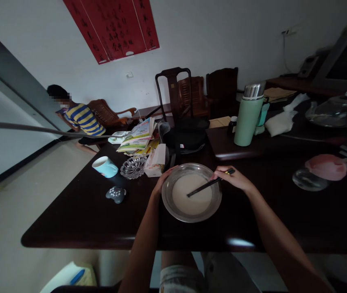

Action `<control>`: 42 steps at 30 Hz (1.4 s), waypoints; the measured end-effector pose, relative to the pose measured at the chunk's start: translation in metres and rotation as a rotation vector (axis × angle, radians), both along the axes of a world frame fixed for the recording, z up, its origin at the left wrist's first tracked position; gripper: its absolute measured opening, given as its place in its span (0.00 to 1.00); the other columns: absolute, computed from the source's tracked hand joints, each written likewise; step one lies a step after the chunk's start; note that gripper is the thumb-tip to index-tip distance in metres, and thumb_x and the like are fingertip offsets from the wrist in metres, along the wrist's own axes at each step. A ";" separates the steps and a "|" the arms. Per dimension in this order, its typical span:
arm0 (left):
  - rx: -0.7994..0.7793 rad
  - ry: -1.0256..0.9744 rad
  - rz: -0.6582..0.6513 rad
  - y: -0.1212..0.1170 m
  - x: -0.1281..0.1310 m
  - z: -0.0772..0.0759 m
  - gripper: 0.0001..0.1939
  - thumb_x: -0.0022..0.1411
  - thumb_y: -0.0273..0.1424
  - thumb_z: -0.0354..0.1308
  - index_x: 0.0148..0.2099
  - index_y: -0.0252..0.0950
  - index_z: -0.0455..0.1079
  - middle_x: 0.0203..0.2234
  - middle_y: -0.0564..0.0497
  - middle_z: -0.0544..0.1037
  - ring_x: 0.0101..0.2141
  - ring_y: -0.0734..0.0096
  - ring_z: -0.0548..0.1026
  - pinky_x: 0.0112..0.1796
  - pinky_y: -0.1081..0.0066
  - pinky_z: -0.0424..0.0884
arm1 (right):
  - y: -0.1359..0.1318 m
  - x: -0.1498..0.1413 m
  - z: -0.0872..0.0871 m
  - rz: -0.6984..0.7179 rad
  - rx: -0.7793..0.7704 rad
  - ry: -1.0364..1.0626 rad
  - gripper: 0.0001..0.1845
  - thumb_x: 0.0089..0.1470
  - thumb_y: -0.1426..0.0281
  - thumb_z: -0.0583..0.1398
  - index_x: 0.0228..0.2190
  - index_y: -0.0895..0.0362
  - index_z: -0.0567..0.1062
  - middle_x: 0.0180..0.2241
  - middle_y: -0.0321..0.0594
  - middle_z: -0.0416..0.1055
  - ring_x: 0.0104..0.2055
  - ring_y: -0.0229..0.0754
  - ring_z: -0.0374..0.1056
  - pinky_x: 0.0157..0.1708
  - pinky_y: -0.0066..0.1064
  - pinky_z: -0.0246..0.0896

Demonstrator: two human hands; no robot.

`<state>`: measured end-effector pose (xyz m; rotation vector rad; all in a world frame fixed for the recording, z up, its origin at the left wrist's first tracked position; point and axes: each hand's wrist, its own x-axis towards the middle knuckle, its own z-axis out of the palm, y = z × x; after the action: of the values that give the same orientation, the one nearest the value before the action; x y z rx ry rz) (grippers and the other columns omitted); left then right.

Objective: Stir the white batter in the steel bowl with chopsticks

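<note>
A wide metal bowl point(167, 200) sits on the dark table in front of me, with a pale, milky mixture point(188, 206) inside. My left hand point(162, 180) is closed against the bowl's left side, its fingers partly hidden by the rim. In my right hand point(228, 178), above the bowl's right rim, is a pair of black chopsticks point(203, 187), with gold-coloured bands near the top. They slant down to the left, and their tips dip into the mixture near the middle of the bowl.
Left of the bowl are a light blue mug point(106, 167), a glass dish point(133, 167), a tissue pack point(155, 162) and a grey game controller point(116, 195). A green thermos point(248, 118) stands at right, and a glass teapot point(338, 110) farther right. A person point(83, 118) sits beyond the table.
</note>
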<state>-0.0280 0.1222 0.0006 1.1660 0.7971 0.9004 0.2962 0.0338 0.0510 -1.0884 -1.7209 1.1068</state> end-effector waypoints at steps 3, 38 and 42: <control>-0.018 -0.019 0.007 -0.001 0.001 0.000 0.28 0.50 0.43 0.66 0.51 0.36 0.77 0.55 0.46 0.75 0.60 0.47 0.64 0.63 0.58 0.53 | 0.000 -0.005 0.001 -0.012 0.059 -0.031 0.20 0.57 0.52 0.58 0.31 0.54 0.80 0.36 0.40 0.81 0.42 0.51 0.75 0.45 0.39 0.65; 0.038 0.047 -0.037 0.007 -0.001 -0.003 0.28 0.51 0.42 0.64 0.53 0.35 0.76 0.55 0.46 0.75 0.60 0.45 0.64 0.62 0.57 0.54 | 0.001 0.004 -0.002 -0.030 -0.004 0.020 0.22 0.58 0.51 0.57 0.27 0.54 0.78 0.33 0.41 0.81 0.40 0.51 0.76 0.44 0.40 0.65; 0.016 0.026 -0.027 0.005 0.000 -0.003 0.27 0.52 0.42 0.63 0.53 0.36 0.76 0.54 0.46 0.75 0.59 0.46 0.66 0.61 0.57 0.55 | 0.002 0.001 -0.003 -0.061 0.060 -0.016 0.20 0.58 0.52 0.58 0.31 0.54 0.80 0.37 0.41 0.81 0.43 0.51 0.75 0.46 0.40 0.64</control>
<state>-0.0282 0.1273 -0.0020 1.2024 0.7941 0.8721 0.2968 0.0362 0.0483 -1.1076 -1.7109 1.0052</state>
